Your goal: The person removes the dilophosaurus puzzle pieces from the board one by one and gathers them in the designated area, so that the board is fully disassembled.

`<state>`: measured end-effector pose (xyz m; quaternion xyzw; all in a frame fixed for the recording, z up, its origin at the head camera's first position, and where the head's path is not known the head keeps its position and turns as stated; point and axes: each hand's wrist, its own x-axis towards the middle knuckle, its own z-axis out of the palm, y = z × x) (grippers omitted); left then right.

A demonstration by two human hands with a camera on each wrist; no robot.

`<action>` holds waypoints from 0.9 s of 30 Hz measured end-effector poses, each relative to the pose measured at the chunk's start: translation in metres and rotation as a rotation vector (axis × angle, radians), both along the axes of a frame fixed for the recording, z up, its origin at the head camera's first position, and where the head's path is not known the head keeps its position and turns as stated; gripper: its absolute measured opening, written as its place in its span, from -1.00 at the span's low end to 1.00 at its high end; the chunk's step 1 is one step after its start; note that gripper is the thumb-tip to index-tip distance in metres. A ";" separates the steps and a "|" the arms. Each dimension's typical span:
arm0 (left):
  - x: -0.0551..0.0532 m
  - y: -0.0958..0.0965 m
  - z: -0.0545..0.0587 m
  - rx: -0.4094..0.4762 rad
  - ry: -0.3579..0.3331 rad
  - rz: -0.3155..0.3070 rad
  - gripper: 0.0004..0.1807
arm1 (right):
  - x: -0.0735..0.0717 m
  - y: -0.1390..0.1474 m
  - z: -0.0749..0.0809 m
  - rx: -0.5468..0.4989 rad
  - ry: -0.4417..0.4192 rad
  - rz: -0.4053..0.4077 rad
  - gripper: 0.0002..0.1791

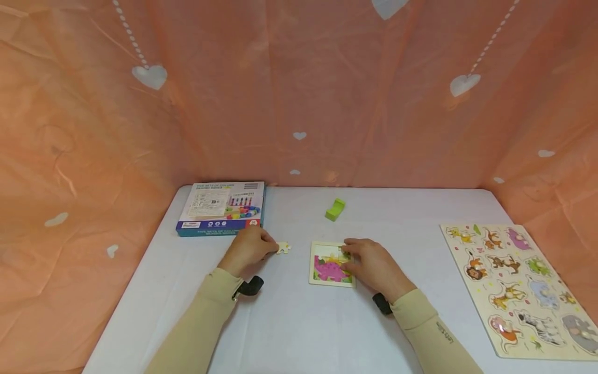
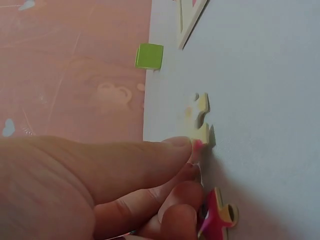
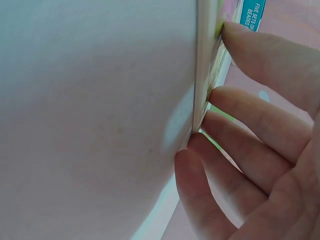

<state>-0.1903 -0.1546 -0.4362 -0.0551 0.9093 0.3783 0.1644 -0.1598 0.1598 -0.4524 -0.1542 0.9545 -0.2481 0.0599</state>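
Observation:
Between thumb and fingers, my left hand (image 1: 248,249) pinches a cream and yellow jigsaw piece (image 1: 283,248) with a pink corner, close over the table left of the puzzle tray. In the left wrist view, a magenta jigsaw piece (image 2: 216,215) shows right beside the curled lower fingers, partly hidden by them. The small square puzzle tray (image 1: 322,283) holds a pink dinosaur picture, with a pale bare area at its top. My right hand (image 1: 376,265) rests on the tray's right side, thumb and index finger spread apart over the picture and the other fingertips at the edge.
Behind the tray lies a green block (image 1: 335,209). A boxed bead set (image 1: 219,208) sits at the back left, just beyond my left hand. To the right is a large animal peg puzzle board (image 1: 481,291). A peach curtain (image 1: 327,104) hangs along the table's back edge.

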 end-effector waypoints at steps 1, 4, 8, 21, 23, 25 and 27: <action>0.000 0.000 0.000 0.002 0.005 0.002 -0.83 | 0.000 0.000 0.000 -0.003 -0.001 0.000 -0.53; 0.001 0.000 0.001 0.006 0.019 0.003 -0.83 | 0.000 0.000 0.001 -0.010 -0.003 0.001 -0.53; 0.001 0.000 0.003 0.021 0.032 0.002 -0.82 | -0.001 0.001 0.000 -0.011 -0.006 0.006 -0.54; 0.001 0.052 0.001 0.010 0.231 -0.164 -0.92 | -0.006 0.009 0.002 -0.037 -0.012 0.010 -0.43; 0.001 0.068 0.000 0.006 0.225 -0.213 -0.92 | -0.007 0.009 0.001 -0.037 -0.015 0.005 -0.42; 0.001 0.083 0.000 0.006 0.214 -0.261 -0.92 | -0.007 0.010 0.001 -0.038 -0.022 0.006 -0.41; 0.001 0.097 -0.001 0.010 0.200 -0.298 -0.92 | -0.007 0.010 0.001 -0.038 -0.022 0.011 -0.41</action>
